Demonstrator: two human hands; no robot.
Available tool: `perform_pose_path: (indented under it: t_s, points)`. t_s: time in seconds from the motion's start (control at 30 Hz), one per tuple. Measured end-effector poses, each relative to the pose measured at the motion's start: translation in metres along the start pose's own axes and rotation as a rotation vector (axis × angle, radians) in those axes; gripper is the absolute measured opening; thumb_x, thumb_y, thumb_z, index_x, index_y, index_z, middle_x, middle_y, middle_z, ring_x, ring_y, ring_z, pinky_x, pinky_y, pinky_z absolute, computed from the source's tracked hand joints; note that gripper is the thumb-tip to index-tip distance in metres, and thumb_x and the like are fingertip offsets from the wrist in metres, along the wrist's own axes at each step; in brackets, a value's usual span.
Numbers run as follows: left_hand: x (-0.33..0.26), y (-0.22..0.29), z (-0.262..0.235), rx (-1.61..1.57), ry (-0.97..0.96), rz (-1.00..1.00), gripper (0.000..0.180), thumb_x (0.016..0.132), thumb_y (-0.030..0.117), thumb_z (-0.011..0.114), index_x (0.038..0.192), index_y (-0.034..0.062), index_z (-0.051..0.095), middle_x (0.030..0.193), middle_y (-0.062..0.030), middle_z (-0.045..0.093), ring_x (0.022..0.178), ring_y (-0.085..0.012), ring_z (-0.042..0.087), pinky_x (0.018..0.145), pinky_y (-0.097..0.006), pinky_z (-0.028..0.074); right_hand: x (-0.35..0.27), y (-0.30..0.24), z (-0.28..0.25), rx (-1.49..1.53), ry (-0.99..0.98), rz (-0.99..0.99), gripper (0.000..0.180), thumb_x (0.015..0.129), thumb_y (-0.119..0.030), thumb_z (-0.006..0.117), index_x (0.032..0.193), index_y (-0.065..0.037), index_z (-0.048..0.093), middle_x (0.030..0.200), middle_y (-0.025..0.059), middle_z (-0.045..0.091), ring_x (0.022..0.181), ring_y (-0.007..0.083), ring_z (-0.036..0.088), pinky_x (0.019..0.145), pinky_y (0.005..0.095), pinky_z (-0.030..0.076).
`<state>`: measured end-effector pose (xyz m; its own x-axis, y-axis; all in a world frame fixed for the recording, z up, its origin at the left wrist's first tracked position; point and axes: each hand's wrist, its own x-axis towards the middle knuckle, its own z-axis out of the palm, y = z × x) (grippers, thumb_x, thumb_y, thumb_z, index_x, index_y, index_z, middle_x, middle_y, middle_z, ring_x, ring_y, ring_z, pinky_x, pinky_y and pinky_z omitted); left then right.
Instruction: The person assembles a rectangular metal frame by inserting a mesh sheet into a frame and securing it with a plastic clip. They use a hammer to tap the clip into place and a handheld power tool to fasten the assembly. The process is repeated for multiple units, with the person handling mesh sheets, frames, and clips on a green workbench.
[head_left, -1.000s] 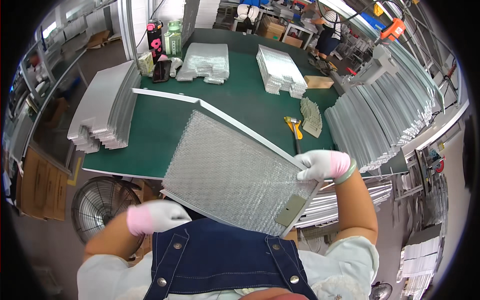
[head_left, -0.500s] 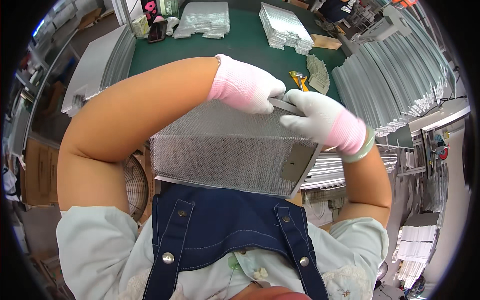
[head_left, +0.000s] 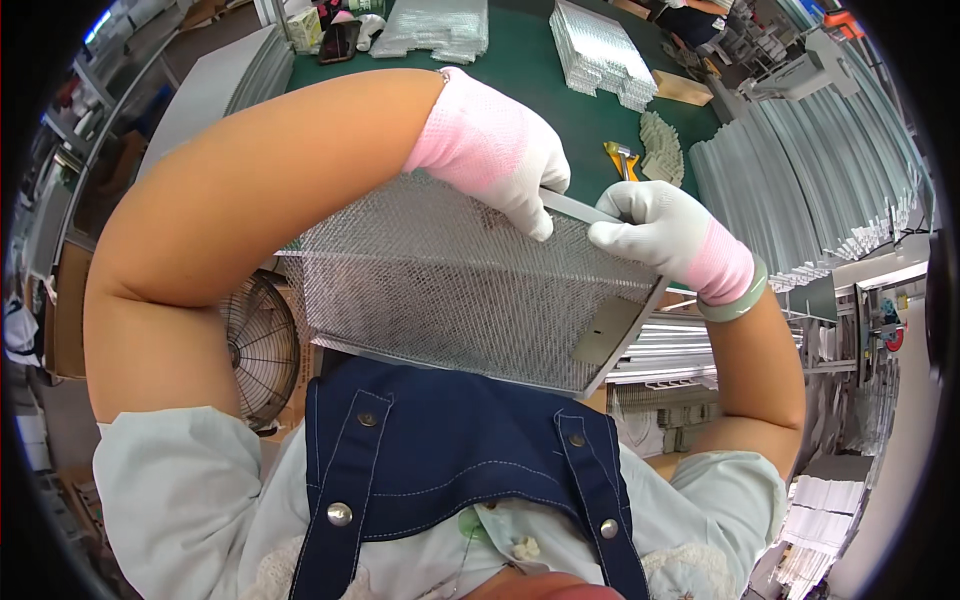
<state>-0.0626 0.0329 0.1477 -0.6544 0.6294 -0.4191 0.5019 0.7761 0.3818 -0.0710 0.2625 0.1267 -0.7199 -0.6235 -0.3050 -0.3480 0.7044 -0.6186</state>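
Note:
A metal mesh panel [head_left: 430,290], like a grease filter, slopes in front of my chest. Pale metal framing runs along its near and right sides, and a small grey plate [head_left: 603,330] sits near its right end. My left hand [head_left: 510,165], in a white and pink glove, grips the panel's far edge with the thumb over the mesh. Along that edge lies a narrow metal frame strip [head_left: 578,206]. My right hand [head_left: 655,230], gloved alike, pinches the strip's right end between thumb and curled fingers. Whether strip and mesh are fully joined there I cannot tell.
On the green table [head_left: 400,95] lie two stacks of mesh sheets [head_left: 435,28] [head_left: 603,50], a yellow-handled tool [head_left: 622,160] and small grey pieces [head_left: 661,148]. Panels stand in a row [head_left: 810,180] at the right. A fan [head_left: 262,350] is below my left arm.
My hands have moved apart, showing more of the strip between them. The panel's right end has shifted slightly right, and the whole view has moved a little.

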Motion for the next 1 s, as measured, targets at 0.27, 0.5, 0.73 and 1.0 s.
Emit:
perform_pose_path:
  t_s: [0.27,0.5,0.73,1.0]
  points:
    - [0.000,-0.013,0.028,0.046,0.201,0.038,0.038,0.095,0.039,0.063,0.103,0.0026,0.063,0.075,-0.0117,0.064,0.073,-0.0290,0.066,0.069,-0.040,0.051,0.001,0.017,0.028,-0.656,0.390,-0.374,0.023,0.094,-0.029,0.062,0.090,-0.007,0.065,0.074,0.0148,0.064,0.071,0.0339,0.065,0.064,0.0405,0.051]
    - [-0.002,-0.015,0.040,0.207,0.351,0.092,0.036,0.097,0.040,0.058,0.098,0.0045,0.060,0.074,-0.0139,0.061,0.072,-0.0347,0.063,0.068,-0.045,0.051,0.001,0.022,0.008,0.080,0.098,-0.181,0.025,0.094,-0.020,0.063,0.106,0.002,0.067,0.085,0.0142,0.067,0.077,0.0209,0.065,0.072,0.0306,0.051]
    - [0.001,-0.026,0.049,0.193,0.408,0.157,0.032,0.098,0.036,0.057,0.095,0.0046,0.060,0.074,-0.0131,0.061,0.072,-0.0336,0.063,0.068,-0.044,0.050,0.001,0.021,0.035,-0.665,0.485,-0.503,0.013,0.092,-0.018,0.063,0.097,-0.006,0.061,0.079,0.0109,0.064,0.071,0.0295,0.065,0.064,0.0392,0.051]
    - [0.001,-0.024,0.037,-0.140,0.201,0.062,0.030,0.099,0.032,0.057,0.096,0.0023,0.060,0.074,-0.0140,0.059,0.073,-0.0283,0.061,0.070,-0.040,0.049,0.010,-0.011,0.010,-0.040,0.035,-0.104,0.022,0.093,-0.016,0.060,0.108,0.000,0.065,0.080,0.0135,0.066,0.074,0.0241,0.064,0.072,0.0351,0.051]
